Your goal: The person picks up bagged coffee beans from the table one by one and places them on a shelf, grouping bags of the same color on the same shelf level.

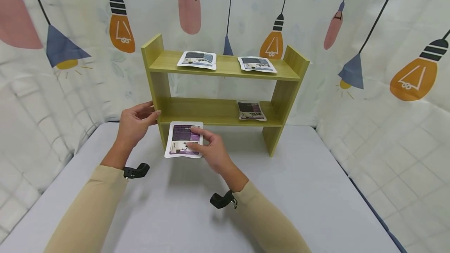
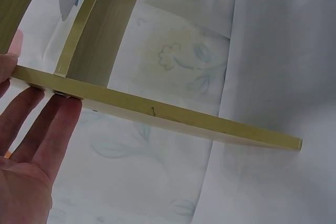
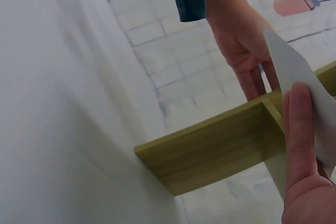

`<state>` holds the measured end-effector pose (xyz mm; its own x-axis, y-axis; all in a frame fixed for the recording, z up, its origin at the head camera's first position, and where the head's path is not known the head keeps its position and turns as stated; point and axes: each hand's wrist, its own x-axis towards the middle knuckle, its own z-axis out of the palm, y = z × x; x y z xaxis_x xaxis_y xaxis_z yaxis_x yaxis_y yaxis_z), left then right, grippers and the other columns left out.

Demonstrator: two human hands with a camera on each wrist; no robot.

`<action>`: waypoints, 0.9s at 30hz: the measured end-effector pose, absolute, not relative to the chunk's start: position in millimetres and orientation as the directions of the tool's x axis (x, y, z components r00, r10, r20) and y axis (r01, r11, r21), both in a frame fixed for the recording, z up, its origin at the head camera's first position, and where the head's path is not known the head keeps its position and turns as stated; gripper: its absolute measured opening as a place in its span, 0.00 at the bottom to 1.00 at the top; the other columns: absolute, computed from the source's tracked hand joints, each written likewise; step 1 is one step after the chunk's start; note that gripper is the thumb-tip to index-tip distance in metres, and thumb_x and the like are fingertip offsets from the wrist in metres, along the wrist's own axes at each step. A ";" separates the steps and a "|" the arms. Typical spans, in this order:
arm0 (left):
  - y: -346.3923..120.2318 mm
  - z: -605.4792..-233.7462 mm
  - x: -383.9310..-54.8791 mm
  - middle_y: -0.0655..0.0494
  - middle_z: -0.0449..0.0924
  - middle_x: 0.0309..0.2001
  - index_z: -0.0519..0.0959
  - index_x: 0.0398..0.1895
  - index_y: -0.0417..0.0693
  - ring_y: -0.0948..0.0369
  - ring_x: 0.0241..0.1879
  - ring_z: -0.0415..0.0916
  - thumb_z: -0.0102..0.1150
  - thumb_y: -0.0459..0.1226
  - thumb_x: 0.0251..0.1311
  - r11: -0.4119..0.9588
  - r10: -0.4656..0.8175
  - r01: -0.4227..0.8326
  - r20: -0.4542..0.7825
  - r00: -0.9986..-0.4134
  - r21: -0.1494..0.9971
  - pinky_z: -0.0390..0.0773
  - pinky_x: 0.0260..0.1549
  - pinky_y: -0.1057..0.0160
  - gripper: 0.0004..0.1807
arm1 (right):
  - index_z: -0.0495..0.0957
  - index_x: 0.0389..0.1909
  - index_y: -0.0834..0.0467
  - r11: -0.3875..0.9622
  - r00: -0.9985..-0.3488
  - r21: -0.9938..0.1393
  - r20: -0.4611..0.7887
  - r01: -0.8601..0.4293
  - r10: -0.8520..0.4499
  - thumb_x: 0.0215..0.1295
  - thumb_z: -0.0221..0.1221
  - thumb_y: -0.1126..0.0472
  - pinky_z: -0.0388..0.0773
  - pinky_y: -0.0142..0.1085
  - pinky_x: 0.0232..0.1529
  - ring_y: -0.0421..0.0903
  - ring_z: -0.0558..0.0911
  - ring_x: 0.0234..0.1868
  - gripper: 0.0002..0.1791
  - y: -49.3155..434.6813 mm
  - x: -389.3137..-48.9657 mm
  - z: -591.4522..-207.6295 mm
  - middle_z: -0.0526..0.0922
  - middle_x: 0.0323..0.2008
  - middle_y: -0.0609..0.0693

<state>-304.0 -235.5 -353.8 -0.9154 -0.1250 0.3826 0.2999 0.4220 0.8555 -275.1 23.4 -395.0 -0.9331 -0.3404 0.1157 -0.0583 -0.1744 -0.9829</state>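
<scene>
A greenish-yellow two-tier wooden shelf (image 1: pixel 218 118) stands on the table. My left hand (image 1: pixel 135 123) holds the shelf's left side panel (image 2: pixel 184 116), with the thumb at its front edge and the fingertips against its outer face. My right hand (image 1: pixel 215 149) pinches a flat white packet (image 1: pixel 183 136) with a purple label, in front of the lower tier's left end. From the right wrist view, only the plain back of that packet (image 3: pixel 302 72) shows. A similar dark purple packet (image 1: pixel 251 111) lies on the lower tier's right side.
Two white packets with blue-grey labels, a left one (image 1: pixel 197 60) and a right one (image 1: pixel 257 65), lie on the top tier. A white cloth covers the table (image 1: pixel 183 214). Behind the shelf hangs a curtain (image 1: pixel 154 11) printed with lamps.
</scene>
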 end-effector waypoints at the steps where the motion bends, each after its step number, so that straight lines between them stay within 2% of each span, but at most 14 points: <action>1: -234.9 -354.0 -304.0 0.45 0.82 0.62 0.74 0.72 0.56 0.77 0.44 0.81 0.65 0.50 0.67 0.417 -0.124 0.301 0.382 -0.916 0.858 0.84 0.39 0.77 0.31 | 0.81 0.63 0.52 -0.177 -0.933 -0.982 0.120 -0.061 -0.340 0.62 0.69 0.72 0.90 0.38 0.41 0.44 0.88 0.39 0.29 23.4 -276.1 -394.9 0.80 0.61 0.53; 7: -233.6 -353.9 -302.5 0.45 0.82 0.62 0.74 0.72 0.55 0.77 0.45 0.81 0.66 0.48 0.67 0.417 -0.124 0.297 0.377 -0.918 0.859 0.84 0.39 0.77 0.30 | 0.82 0.62 0.52 -0.151 -0.935 -0.983 0.145 -0.101 -0.323 0.62 0.69 0.69 0.89 0.35 0.42 0.42 0.88 0.38 0.26 22.7 -280.2 -393.8 0.80 0.61 0.53; 12: -233.4 -353.9 -303.4 0.44 0.83 0.61 0.74 0.72 0.54 0.78 0.44 0.80 0.65 0.48 0.68 0.435 -0.122 0.308 0.394 -0.911 0.846 0.84 0.39 0.78 0.30 | 0.81 0.63 0.56 -0.165 -0.932 -0.979 0.168 -0.119 -0.322 0.64 0.68 0.70 0.89 0.35 0.42 0.42 0.88 0.38 0.25 23.0 -282.9 -391.3 0.79 0.62 0.56; 17: -234.1 -354.1 -304.0 0.42 0.83 0.60 0.75 0.71 0.52 0.80 0.42 0.80 0.66 0.47 0.67 0.427 -0.119 0.316 0.399 -0.909 0.847 0.84 0.38 0.78 0.30 | 0.80 0.63 0.58 -0.203 -0.932 -0.975 0.157 -0.093 -0.327 0.65 0.67 0.71 0.89 0.36 0.43 0.43 0.88 0.39 0.25 22.9 -285.5 -389.5 0.80 0.60 0.58; 23: -235.6 -354.6 -304.9 0.44 0.83 0.61 0.74 0.72 0.54 0.80 0.43 0.79 0.65 0.49 0.67 0.432 -0.119 0.306 0.390 -0.913 0.848 0.83 0.39 0.78 0.31 | 0.81 0.63 0.56 -0.201 -0.941 -0.977 0.131 -0.070 -0.312 0.65 0.67 0.69 0.89 0.36 0.43 0.43 0.88 0.40 0.25 24.6 -286.6 -384.8 0.80 0.60 0.56; 27: -235.5 -355.2 -305.8 0.44 0.83 0.61 0.74 0.72 0.54 0.80 0.43 0.80 0.66 0.48 0.67 0.429 -0.118 0.305 0.388 -0.914 0.850 0.83 0.39 0.78 0.31 | 0.79 0.65 0.58 -0.235 -0.936 -0.971 0.128 -0.050 -0.329 0.62 0.67 0.73 0.89 0.39 0.45 0.44 0.87 0.41 0.28 26.5 -287.4 -380.9 0.80 0.58 0.57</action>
<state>-305.8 -235.5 -355.2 -0.9142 -0.1176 0.3879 0.3055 0.4291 0.8500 -287.4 26.5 -380.9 -0.9358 -0.3286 0.1276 -0.0499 -0.2350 -0.9707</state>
